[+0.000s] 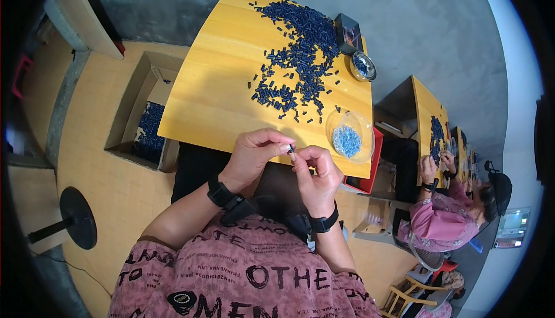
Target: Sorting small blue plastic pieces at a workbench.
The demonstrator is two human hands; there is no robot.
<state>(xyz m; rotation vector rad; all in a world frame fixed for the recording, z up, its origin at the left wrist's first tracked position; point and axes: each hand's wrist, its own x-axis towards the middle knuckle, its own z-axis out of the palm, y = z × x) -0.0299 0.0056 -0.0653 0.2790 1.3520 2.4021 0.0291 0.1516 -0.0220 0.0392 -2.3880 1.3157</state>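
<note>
Just past the table's near edge, my left hand (253,155) pinches a small dark cylindrical piece (291,150) between thumb and fingertips. My right hand (319,178) meets it from the other side, thumb and forefinger closed at the lower end of the piece. Whether a second tiny part sits in the right fingertips is too small to tell. Beyond my hands, a large spread of similar dark blue-black pieces (306,46) lies across the yellow table (208,87). A clear round bowl (365,126) holding small light-blue parts (347,140) stands to the right of my hands.
A metal bowl (363,66) and a black box (348,32) stand at the table's right edge. On the floor at left is a cardboard box (124,110) with dark pieces in it. A red bin (370,173) sits beside the table. To the right a co-worker (445,217) works at another table.
</note>
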